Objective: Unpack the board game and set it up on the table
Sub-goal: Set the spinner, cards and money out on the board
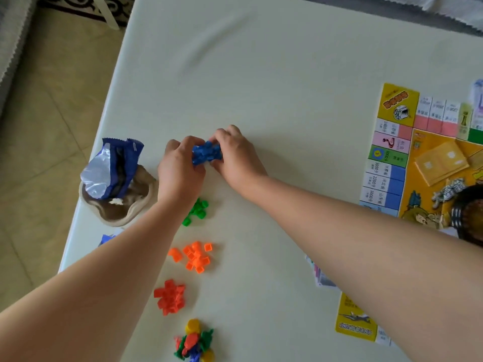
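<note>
A: What are your hands doing?
B: Your left hand (180, 165) and right hand (232, 150) pinch the blue pieces (206, 153) between them, left of the game board (392, 155).
A: Readable writing?
B: Its squares show 3000 and 2200.

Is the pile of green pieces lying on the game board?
No, the green pieces lie on the table, left of the game board, by the wrist of the left hand that grips the blue pieces.
</note>
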The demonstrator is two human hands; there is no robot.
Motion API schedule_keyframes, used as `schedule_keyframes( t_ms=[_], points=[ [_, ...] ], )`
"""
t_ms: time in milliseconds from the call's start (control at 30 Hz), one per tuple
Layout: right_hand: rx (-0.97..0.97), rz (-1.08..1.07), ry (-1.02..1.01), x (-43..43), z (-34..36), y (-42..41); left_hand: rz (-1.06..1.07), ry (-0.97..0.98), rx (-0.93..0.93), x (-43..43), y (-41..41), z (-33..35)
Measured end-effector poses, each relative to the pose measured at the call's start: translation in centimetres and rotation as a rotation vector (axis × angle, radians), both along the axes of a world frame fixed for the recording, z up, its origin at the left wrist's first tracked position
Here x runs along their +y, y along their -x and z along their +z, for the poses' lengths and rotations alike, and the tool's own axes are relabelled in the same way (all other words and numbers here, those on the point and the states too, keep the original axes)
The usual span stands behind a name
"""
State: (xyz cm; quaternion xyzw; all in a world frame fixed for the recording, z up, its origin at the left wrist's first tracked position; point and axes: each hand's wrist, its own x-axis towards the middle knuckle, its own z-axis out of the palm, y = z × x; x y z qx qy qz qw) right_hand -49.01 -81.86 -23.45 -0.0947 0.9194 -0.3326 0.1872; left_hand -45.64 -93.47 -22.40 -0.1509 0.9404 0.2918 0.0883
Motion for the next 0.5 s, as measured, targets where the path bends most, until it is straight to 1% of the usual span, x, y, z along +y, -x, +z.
schedule_keyframes(
  t_ms=[200,500],
  points=[
    [-0.001,-0.021,-0.018,3.7,0.3,0.2,-0.094,-0.054,-0.030,2.6,0.7,0.0],
    [-0.026,-0.093,-0.083,14.0,1.0,-2.5,-0.211,-0.076,-0.049,12.3,-0.4,-0.2]
  ],
)
